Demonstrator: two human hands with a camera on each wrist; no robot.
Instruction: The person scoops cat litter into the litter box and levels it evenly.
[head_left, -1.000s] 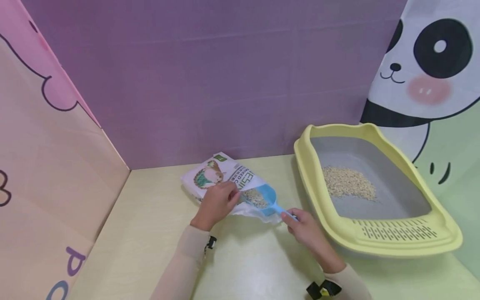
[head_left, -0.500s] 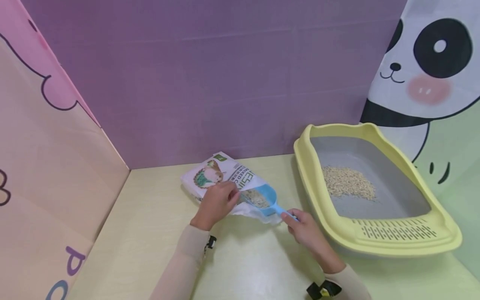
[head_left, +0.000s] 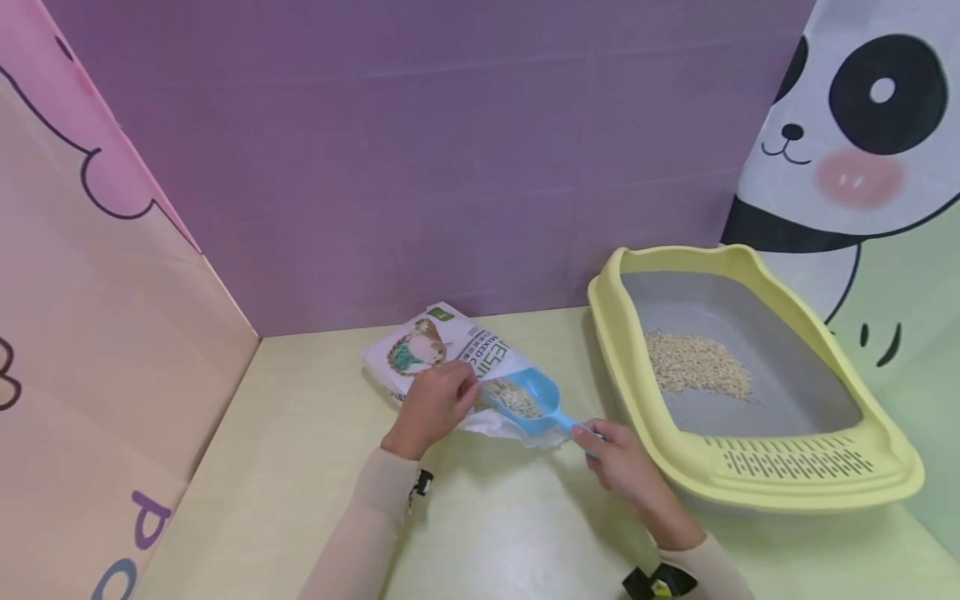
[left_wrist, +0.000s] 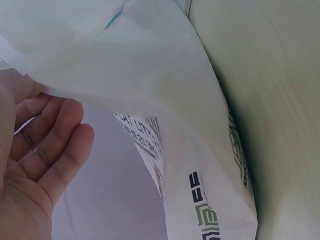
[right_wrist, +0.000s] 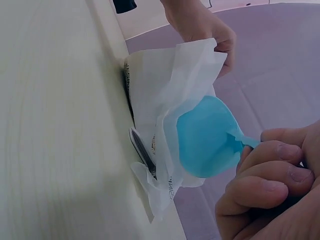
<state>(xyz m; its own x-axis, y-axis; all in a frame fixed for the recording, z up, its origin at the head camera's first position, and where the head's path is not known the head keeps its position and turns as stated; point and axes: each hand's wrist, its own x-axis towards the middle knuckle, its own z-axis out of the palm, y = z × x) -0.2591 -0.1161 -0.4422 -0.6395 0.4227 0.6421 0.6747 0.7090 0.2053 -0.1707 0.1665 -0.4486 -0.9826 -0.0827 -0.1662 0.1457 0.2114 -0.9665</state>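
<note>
Scooping seems partway done: beige granules (head_left: 696, 365) are heaped in the yellow-rimmed grey tray (head_left: 798, 498), but the loaded light-blue plastic scoop (head_left: 545, 396), gripped by the right hand (head_left: 621, 460), is untipped beside the white printed bag (head_left: 429, 343), whose edge is pinched by the left hand (head_left: 435, 408)

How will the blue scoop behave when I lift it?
The blue scoop is probably stiff, looking like molded plastic. It may feel front-heavy, with litter granules in its bowl. They look loose, so tilting could spill them.
</note>
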